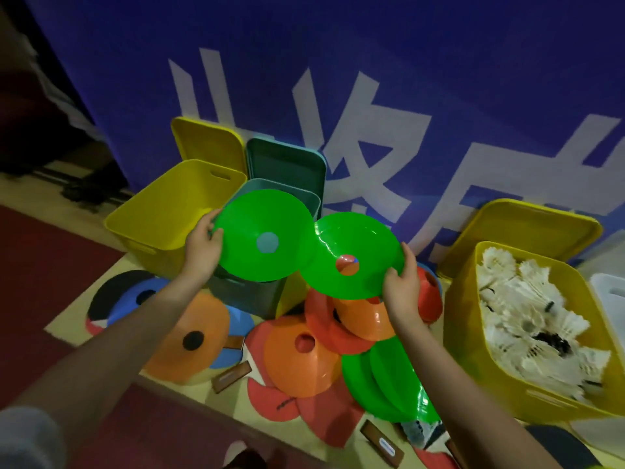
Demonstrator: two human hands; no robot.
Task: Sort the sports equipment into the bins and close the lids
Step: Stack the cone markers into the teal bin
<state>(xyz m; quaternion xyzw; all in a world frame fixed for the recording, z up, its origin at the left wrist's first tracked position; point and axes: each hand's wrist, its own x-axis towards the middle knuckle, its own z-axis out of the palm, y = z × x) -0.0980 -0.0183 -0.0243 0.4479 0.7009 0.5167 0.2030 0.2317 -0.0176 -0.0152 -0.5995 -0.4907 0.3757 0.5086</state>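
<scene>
My left hand [202,247] grips the left rim of a green disc cone [260,218] held over the teal bin [252,296]. A second green disc cone [368,242] is gripped at its right rim by my right hand [400,282], and it overlaps the first. Below them on the floor lie orange and red cones [301,363] and a stack of green cones [389,384]. An empty yellow bin [162,208] stands to the left. At the right, a yellow bin [473,346] holds white shuttlecocks [527,316].
A yellow lid [206,140] and a teal lid [287,160] lean on the blue banner behind the bins. Another yellow lid [527,225] leans behind the shuttlecock bin. A white bin [608,292] is at the far right. Small brown blocks [231,375] lie on the mat.
</scene>
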